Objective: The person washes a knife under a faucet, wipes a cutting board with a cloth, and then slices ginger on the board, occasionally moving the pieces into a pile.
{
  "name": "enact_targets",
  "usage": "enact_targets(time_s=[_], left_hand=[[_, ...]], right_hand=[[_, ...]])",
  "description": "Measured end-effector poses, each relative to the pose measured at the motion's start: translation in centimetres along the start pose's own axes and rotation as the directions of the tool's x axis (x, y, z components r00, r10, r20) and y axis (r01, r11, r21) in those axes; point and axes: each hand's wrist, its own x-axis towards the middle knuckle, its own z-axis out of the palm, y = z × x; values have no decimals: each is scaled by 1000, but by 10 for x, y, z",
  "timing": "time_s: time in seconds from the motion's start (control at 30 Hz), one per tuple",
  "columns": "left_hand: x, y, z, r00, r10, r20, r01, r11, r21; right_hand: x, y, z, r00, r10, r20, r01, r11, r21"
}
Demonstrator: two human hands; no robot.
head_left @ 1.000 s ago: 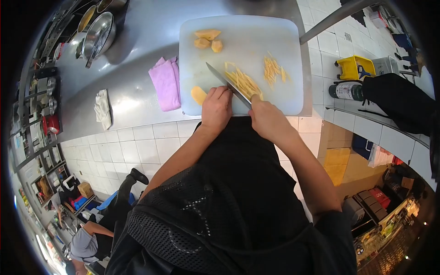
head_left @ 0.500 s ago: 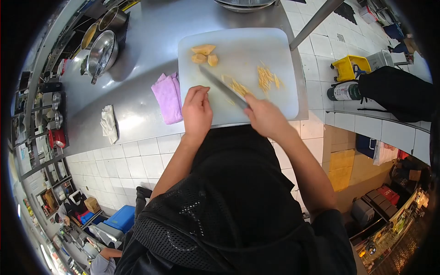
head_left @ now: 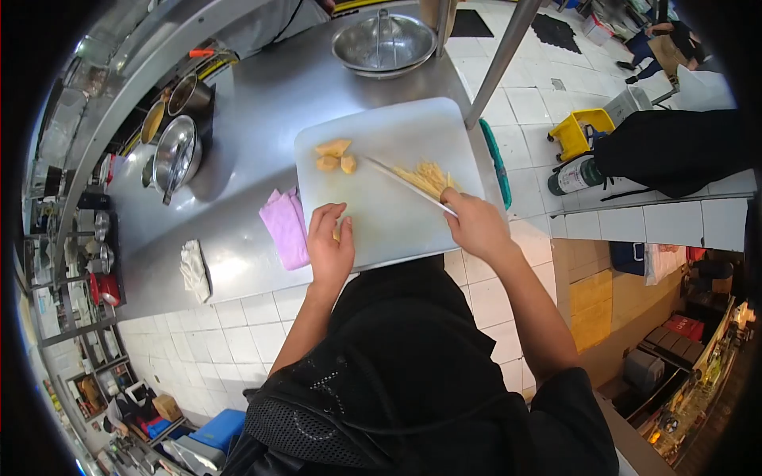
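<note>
A: Starting at the left of the white cutting board (head_left: 381,226), seeing what?
B: Seeing the left hand (head_left: 329,252) laid flat there, fingers loosely spread and gripping nothing, tips resting on a small yellow slice (head_left: 337,235). Cannot tell more of that slice, mostly hidden.
A: And further along?
B: Counting three uncut yellow chunks (head_left: 333,155) at the far left of the board. Then the knife (head_left: 405,181), slanting across the middle with its tip near those chunks. Then a heap of thin yellow strips (head_left: 429,176) just beside the blade, already cut. Lastly the right hand (head_left: 476,226), fingers wrapped closed round the handle at the board's near right corner.
A: So partly through?
B: Looks like it: one heap done, chunks and slice left whole.
A: Surroundings?
B: Steel counter (head_left: 254,103). From the left: pans (head_left: 176,151), a white rag (head_left: 193,270), a pink cloth (head_left: 286,226) just beside the board's edge, a steel bowl (head_left: 382,44) beyond it. Off to the right, white floor tiles, a bottle (head_left: 575,176), a yellow crate (head_left: 583,127)
</note>
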Motion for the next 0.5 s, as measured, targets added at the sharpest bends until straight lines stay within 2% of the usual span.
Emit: enact_targets(time_s=[0.1, 0.13, 0.17, 0.2, 0.23, 0.3, 0.33, 0.4, 0.43, 0.5], left_hand=[[15, 31, 9, 949, 285, 137, -291, 956, 27], [21, 39, 14, 946, 296, 134, -302, 953, 22], [28, 46, 20, 852, 434, 292, -449, 893, -17], [35, 52, 26, 716, 549, 431, -578, 813, -77], [40, 58, 32, 713, 559, 422, -586, 806, -78], [52, 69, 44, 514, 422, 747, -618, 786, -20], [60, 67, 51, 518, 439, 734, -628, 778, -22], [73, 57, 69, 351, 431, 831, -685, 723, -86], [80, 55, 79, 357, 444, 822, -689, 719, -89], [95, 56, 93, 231, 365, 902, -642, 754, -141]], right_hand=[[-7, -3, -9, 994, -2, -107, -1, 1000, -31], [-7, -1, -8, 993, -2, -119, -2, 999, -35], [-8, 2, -6, 994, 2, -113, -9, 998, -58], [-7, 4, -4, 994, 4, -108, -13, 997, -82], [-9, 5, -3, 993, -1, -119, -9, 996, -91], [-16, 6, -2, 994, 7, -110, -19, 993, -114], [-20, 9, -3, 992, -2, -123, -14, 991, -130], [-34, 16, -2, 988, 9, -153, -29, 991, -132], [-39, 21, -3, 987, 21, -157, -44, 988, -146], [-49, 24, -12, 989, 22, -144, -44, 987, -154]])
